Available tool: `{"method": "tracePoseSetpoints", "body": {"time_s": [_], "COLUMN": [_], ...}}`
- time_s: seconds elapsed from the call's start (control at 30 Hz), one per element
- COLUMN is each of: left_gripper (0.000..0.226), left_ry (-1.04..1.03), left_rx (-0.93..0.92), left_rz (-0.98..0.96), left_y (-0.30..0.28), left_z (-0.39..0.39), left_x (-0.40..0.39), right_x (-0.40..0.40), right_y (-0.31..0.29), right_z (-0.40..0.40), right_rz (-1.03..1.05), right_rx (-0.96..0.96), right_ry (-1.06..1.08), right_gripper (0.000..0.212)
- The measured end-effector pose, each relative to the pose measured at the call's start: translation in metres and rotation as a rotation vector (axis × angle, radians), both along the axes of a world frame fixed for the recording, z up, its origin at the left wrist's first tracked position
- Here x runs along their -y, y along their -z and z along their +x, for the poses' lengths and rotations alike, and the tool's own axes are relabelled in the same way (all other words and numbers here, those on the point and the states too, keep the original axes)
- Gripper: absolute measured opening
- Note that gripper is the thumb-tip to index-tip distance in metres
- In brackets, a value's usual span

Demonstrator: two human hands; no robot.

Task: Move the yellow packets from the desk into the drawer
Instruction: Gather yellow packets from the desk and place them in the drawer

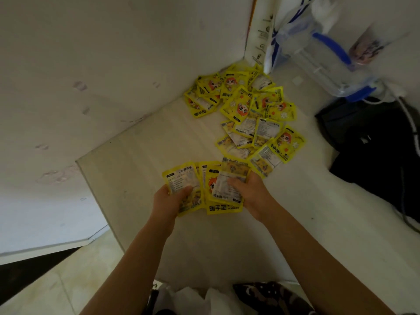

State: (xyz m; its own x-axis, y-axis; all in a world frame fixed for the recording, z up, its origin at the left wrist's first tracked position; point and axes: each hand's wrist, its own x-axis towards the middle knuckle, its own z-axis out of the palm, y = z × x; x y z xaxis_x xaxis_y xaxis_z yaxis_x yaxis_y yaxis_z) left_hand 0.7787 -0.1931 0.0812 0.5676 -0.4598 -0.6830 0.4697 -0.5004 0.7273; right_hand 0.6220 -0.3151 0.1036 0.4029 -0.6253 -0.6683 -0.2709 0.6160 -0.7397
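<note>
Holding a fan of flat yellow plastic packets point(223, 208) just above the white worktop point(141, 155), both hands are closed around them: the left hand point(169, 197) pinches one side, the right hand point(248, 194) the other. One front reads "WARMER" beside three Chinese characters. A loose pile of yellow packets point(247, 110), too overlapped to count, lies near the corner.

Two bare forearms, no sleeves in view.

Left hand point(169, 201) and right hand point(247, 194): no gloves, rings, watch or wristband visible. Forearms uncovered to the frame's bottom edge. Bottom of frame: dark camouflage-patterned fabric garment point(268, 296) in brown, black and grey patches, beside pale white cloth point(193, 298); blurred, can't tell the cut.
</note>
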Motion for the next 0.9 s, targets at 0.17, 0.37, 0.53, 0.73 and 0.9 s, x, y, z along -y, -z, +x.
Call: {"method": "tracePoseSetpoints", "body": {"time_s": [0.17,0.37,0.53,0.73,0.9], "left_gripper": [0.018,0.019,0.020,0.022,0.019], "left_ry": [0.139,0.401,0.599,0.823,0.996], "left_rx": [0.054,0.089,0.148,0.184,0.163], "left_rz": [0.000,-0.046,-0.038,-0.071,-0.088], "left_y": [-0.004,-0.012,-0.021,-0.031,-0.034], "left_z": [-0.008,-0.015,-0.036,-0.081,-0.135], "left_x": [-0.030,-0.076,-0.108,-0.134,-0.155], "right_x": [-0.050,-0.130,-0.198,-0.261,-0.319], "right_y": [-0.001,0.001,-0.007,-0.010,-0.014], "right_z": [-0.021,-0.048,-0.078,-0.124,-0.175], "right_rz": [-0.021,-0.040,-0.052,-0.082,-0.057], "right_rx": [-0.017,-0.016,-0.022,-0.008,-0.010], "right_ry": [0.120,0.315,0.474,0.693,0.890], "right_gripper": [0.031,0.031,0.029,0.028,0.023]}}
